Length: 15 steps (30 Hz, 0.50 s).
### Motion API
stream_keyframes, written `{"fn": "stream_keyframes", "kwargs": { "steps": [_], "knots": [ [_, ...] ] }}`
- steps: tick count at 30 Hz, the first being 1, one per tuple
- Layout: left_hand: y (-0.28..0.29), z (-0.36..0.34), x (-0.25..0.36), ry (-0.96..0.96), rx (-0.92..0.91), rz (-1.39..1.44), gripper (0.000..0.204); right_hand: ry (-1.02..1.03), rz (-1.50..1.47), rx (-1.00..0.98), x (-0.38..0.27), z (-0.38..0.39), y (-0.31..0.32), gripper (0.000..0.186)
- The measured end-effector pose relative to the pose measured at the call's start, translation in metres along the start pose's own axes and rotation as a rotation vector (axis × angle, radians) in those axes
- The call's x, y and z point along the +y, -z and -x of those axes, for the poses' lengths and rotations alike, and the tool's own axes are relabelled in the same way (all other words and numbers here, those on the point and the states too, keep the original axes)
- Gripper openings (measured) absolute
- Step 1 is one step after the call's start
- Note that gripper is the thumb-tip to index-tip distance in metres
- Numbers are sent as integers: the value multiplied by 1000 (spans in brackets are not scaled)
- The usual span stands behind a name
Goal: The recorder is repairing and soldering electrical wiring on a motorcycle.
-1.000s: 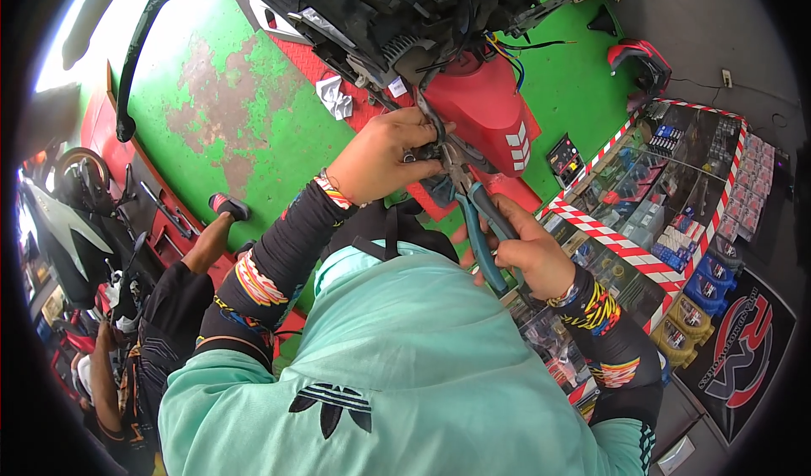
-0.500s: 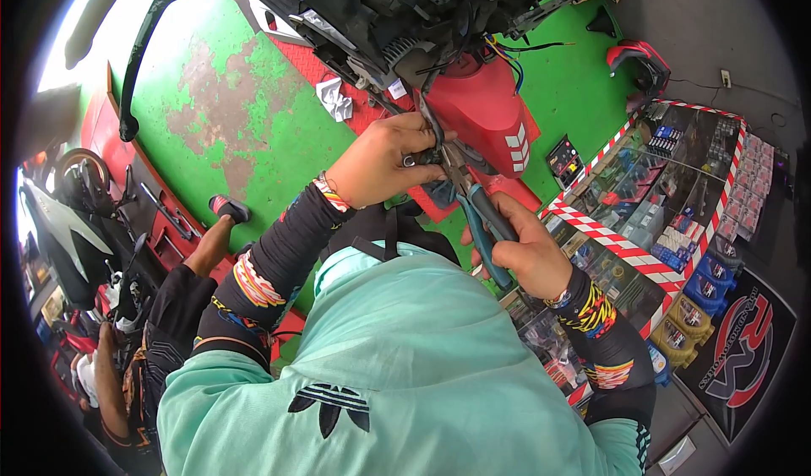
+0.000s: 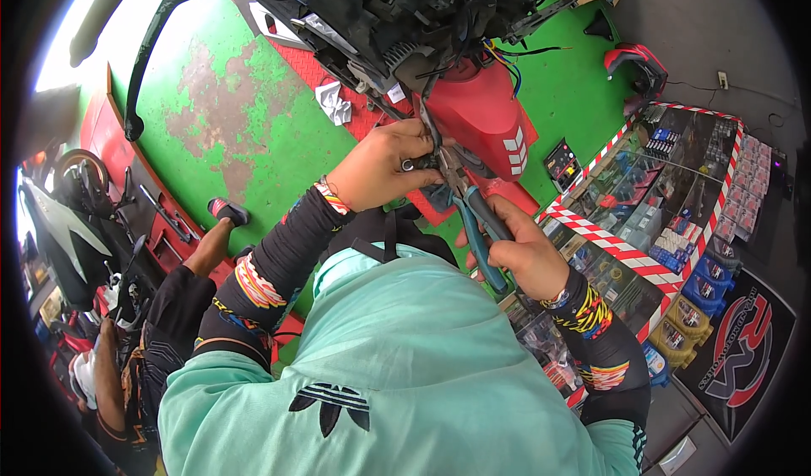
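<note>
My left hand (image 3: 380, 162) pinches a dark cable (image 3: 432, 130) that runs down from the stripped front of a motorcycle (image 3: 422, 20). A small metal ring-like end pokes out beside its fingers. My right hand (image 3: 530, 258) is closed around the teal and black handles of a pair of pliers (image 3: 480, 227). The plier jaws point up and left, meeting the cable just right of my left fingertips. Exactly what lies between the jaws is too small to make out. Behind the hands is the motorcycle's red front fender (image 3: 480, 113) with white stripes.
Loose coloured wires (image 3: 512, 66) hang above the fender. A glass display counter (image 3: 650, 197) edged in red and white tape stands at right. A crumpled white paper (image 3: 333, 103) lies on the red platform. Another person's leg (image 3: 211, 244) and parked motorcycles (image 3: 63, 223) are at left.
My right hand and the plier handles have shifted slightly left and down. My left hand keeps its pinch on the cable in nearly the same place.
</note>
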<state>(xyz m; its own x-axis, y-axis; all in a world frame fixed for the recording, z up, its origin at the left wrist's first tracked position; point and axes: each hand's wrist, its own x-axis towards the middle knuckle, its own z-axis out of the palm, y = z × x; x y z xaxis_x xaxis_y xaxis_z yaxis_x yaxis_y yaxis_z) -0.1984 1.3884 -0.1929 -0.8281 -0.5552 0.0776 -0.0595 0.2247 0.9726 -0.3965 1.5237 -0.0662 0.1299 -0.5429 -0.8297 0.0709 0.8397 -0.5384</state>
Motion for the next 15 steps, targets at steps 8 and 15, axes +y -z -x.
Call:
{"fn": "stream_keyframes", "kwargs": {
  "steps": [8, 15],
  "knots": [
    [-3, 0, 1, -60, 106, 59, 42, 11, -87, -32, 3, -2, 0, 61],
    [-2, 0, 5, -11, 96, 68, 39, 78, -144, -31, 8, -7, -3, 61]
  ]
}}
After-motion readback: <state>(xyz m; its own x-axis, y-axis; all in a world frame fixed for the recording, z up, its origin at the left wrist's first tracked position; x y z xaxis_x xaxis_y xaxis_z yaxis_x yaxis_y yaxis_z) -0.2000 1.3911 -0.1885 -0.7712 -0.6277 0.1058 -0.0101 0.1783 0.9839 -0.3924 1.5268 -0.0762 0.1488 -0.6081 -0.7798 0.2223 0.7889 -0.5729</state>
